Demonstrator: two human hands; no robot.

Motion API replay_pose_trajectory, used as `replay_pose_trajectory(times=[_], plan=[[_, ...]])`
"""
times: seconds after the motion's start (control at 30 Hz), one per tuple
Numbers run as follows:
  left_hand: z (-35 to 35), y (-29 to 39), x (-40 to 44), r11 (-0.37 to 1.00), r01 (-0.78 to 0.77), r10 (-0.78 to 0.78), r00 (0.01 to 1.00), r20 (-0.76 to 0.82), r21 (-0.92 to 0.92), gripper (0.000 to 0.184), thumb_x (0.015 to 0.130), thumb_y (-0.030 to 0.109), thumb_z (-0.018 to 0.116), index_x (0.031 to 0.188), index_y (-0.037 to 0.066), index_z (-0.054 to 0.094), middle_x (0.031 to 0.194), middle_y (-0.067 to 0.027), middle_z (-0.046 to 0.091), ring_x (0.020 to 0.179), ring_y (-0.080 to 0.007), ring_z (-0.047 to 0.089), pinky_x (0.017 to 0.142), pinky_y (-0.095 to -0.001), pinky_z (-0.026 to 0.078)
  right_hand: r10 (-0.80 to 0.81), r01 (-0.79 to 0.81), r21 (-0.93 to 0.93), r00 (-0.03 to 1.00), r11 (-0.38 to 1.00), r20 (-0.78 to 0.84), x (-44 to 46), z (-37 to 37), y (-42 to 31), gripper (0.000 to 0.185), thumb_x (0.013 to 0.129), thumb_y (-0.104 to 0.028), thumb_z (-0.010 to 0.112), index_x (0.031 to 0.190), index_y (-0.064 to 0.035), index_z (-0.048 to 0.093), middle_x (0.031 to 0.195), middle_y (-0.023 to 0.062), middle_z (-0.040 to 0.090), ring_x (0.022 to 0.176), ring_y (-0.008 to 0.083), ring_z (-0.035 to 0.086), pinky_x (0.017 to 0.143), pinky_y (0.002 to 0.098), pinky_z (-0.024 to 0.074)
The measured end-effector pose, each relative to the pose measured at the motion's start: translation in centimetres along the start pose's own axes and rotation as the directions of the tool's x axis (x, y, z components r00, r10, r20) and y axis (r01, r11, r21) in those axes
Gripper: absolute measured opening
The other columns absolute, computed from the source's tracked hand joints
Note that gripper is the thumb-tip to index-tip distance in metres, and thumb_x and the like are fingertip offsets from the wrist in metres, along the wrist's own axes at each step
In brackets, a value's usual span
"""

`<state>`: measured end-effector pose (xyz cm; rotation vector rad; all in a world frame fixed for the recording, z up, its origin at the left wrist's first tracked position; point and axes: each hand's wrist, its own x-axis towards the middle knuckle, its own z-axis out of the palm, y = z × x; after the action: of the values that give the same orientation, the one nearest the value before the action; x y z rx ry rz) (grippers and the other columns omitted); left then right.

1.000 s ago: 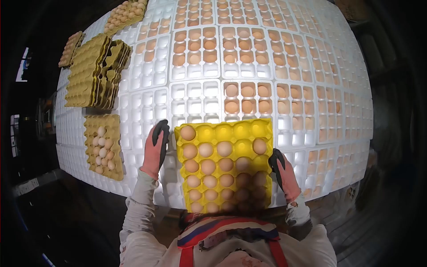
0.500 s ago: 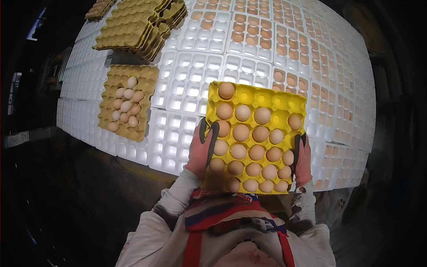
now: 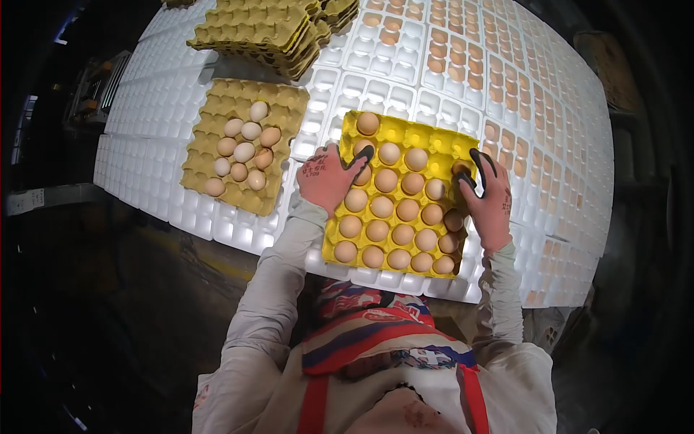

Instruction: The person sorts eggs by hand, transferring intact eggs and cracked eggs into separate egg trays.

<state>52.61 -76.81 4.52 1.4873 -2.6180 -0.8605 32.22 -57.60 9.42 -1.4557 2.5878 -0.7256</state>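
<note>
A bright yellow egg tray [image 3: 441,141] rests on the white trays in front of me, mostly filled with brown eggs [image 3: 403,234]; several cups in its upper right part hold none. My left hand [image 3: 327,177], in a pink glove with black fingertips, reaches over the tray's left edge. Its fingers close around an egg [image 3: 363,175] there, partly covering it. At the upper right corner my right hand [image 3: 488,199], gloved alike, has its thumb and fingers around another egg [image 3: 460,168]. How firmly either egg is held does not show.
A tan pulp tray [image 3: 199,155] with several loose eggs lies at left. Behind it stands a stack of tan pulp trays [image 3: 253,32]. White moulded trays [image 3: 383,58] cover the surface, many at right holding eggs. The near edge runs just before my body.
The yellow tray has been set down on the white trays, a little farther from me. Both hands have moved from gripping its sides to eggs near its left and right edges.
</note>
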Motion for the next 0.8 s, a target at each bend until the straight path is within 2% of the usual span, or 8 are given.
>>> replay_pose_trajectory(times=[0.27,0.37,0.43,0.53,0.63,0.67,0.73,0.8], plan=[[-0.6,1.6,2.4,0.920,-0.280,0.281,0.959,0.036,0.274,0.056,0.080,0.058,0.058,0.090,0.003,0.064,0.084,-0.0107,0.066,0.079,-0.0254,0.065,0.070,-0.0389,0.047,-0.312,0.351,-0.078,0.898,0.933,0.310,0.2,1.4,0.4,0.046,0.071,-0.016,0.075,0.113,-0.0062,0.061,0.102,0.0099,0.063,0.103,0.0258,0.056,0.095,0.0381,0.0409],[-1.1,-0.4,2.0,0.926,-0.234,0.228,0.972,-0.056,-0.295,0.041,0.085,0.041,0.060,0.096,0.002,0.065,0.085,-0.0087,0.067,0.084,-0.0245,0.065,0.076,-0.0385,0.050,0.061,-0.122,0.482,0.988,0.868,0.141,-1.3,0.6,0.5,0.044,0.073,-0.013,0.072,0.115,-0.0034,0.062,0.106,0.0097,0.063,0.104,0.0212,0.059,0.093,0.0348,0.0449],[-2.0,-2.2,1.7,0.451,-0.040,0.050,0.999,-0.020,-0.891,0.024,0.088,0.017,0.056,0.103,0.001,0.064,0.087,-0.0040,0.067,0.088,-0.0241,0.065,0.084,-0.0358,0.053,0.212,-0.317,0.882,0.943,0.349,0.256,-1.2,-0.5,0.3,0.040,0.076,-0.011,0.068,0.112,0.0052,0.062,0.113,0.0071,0.060,0.099,0.0168,0.059,0.087,0.0303,0.0493],[-3.4,-2.4,1.2,-0.375,0.170,-0.079,0.974,0.214,-0.911,0.019,0.090,0.014,0.054,0.094,-0.002,0.064,0.084,-0.0043,0.064,0.075,-0.0183,0.063,0.077,-0.0273,0.053,0.153,-0.417,0.751,0.905,0.512,0.397,0.0,0.5,0.0,0.027,0.079,-0.011,0.064,0.102,0.0022,0.066,0.107,0.0080,0.060,0.093,0.0168,0.058,0.080,0.0275,0.0488],[-3.3,-3.4,1.6,0.311,-0.098,0.243,0.970,-0.020,-0.945,0.018,0.088,0.016,0.058,0.089,-0.001,0.065,0.082,-0.0030,0.064,0.072,-0.0149,0.061,0.070,-0.0257,0.050,-0.351,0.362,0.051,0.846,0.931,0.402,0.9,2.8,-2.8,0.028,0.077,-0.012,0.064,0.105,-0.0069,0.062,0.102,0.0100,0.059,0.091,0.0265,0.058,0.076,0.0368,0.0482],[-3.0,-3.0,1.2,0.261,0.138,0.182,0.965,0.189,-0.955,0.021,0.086,0.021,0.062,0.084,0.000,0.067,0.080,-0.0029,0.064,0.069,-0.0124,0.060,0.064,-0.0233,0.047,-0.400,0.430,-0.001,0.842,0.903,0.361,0.6,3.5,-2.7,0.030,0.075,-0.013,0.065,0.104,-0.0080,0.059,0.101,0.0098,0.060,0.090,0.0297,0.057,0.073,0.0421,0.0473],[-2.6,-2.5,1.7,0.797,-0.495,0.546,0.835,0.063,-0.346,0.040,0.081,0.035,0.068,0.106,0.004,0.063,0.108,-0.0081,0.064,0.083,-0.0195,0.064,0.074,-0.0302,0.049,-0.354,0.372,0.023,0.861,0.928,0.365,0.4,3.8,-1.9,0.038,0.074,-0.012,0.069,0.110,-0.0080,0.061,0.107,0.0084,0.062,0.093,0.0266,0.060,0.079,0.0392,0.0491],[-1.5,-2.1,2.0,0.748,-0.637,0.582,0.765,0.277,0.186,0.063,0.072,0.045,0.072,0.123,0.012,0.055,0.133,-0.0072,0.054,0.098,-0.0277,0.063,0.084,-0.0389,0.048,-0.198,0.125,0.226,0.922,0.966,0.333,-0.3,3.3,-1.2,0.042,0.077,-0.012,0.068,0.117,-0.0069,0.060,0.111,0.0069,0.063,0.091,0.0220,0.061,0.079,0.0351,0.0500]])
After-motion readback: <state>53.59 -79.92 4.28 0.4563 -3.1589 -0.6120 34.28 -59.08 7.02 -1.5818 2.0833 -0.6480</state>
